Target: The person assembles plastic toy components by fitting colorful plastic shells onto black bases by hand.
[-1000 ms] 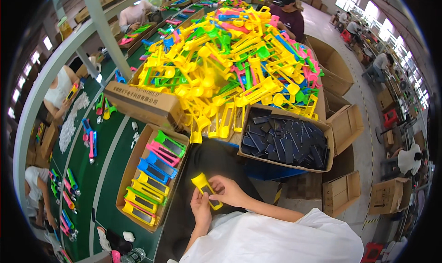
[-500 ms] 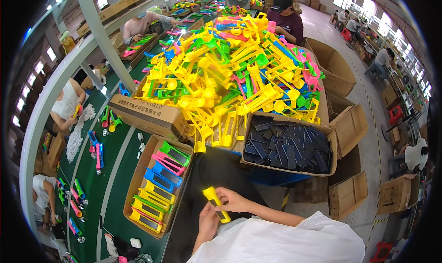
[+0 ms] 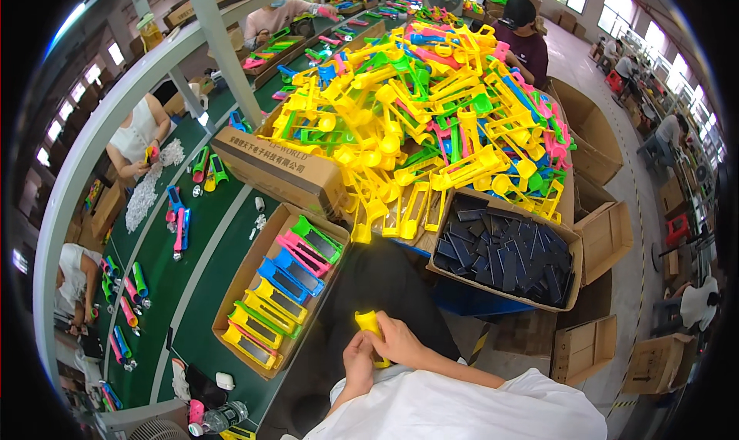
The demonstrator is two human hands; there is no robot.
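A yellow plastic housing (image 3: 368, 321) is held low over my lap between both hands. My left hand (image 3: 359, 358) is closed round its lower left side, fingers bent. From the right, my right hand (image 3: 399, 344) grips the same piece, its fingers across the middle. Only the flared top and a bit of the lower end show; my fingers hide the rest. Left of my knees, a long cardboard box (image 3: 279, 292) holds a row of green, pink, blue and yellow housings with dark panels in them. Dark flat panels (image 3: 500, 247) fill another carton right of my legs.
Ahead rises a big heap of coloured plastic housings (image 3: 431, 109) beside a closed carton (image 3: 277, 167). A green conveyor table (image 3: 208, 286) runs along the left under a grey metal frame (image 3: 69, 178). Open cartons (image 3: 585, 347) stand at the right. Co-workers sit further off.
My right hand has moved over the middle of the yellow housing, covering the dark panel that showed before. The whole view has shifted, so the surroundings sit further right.
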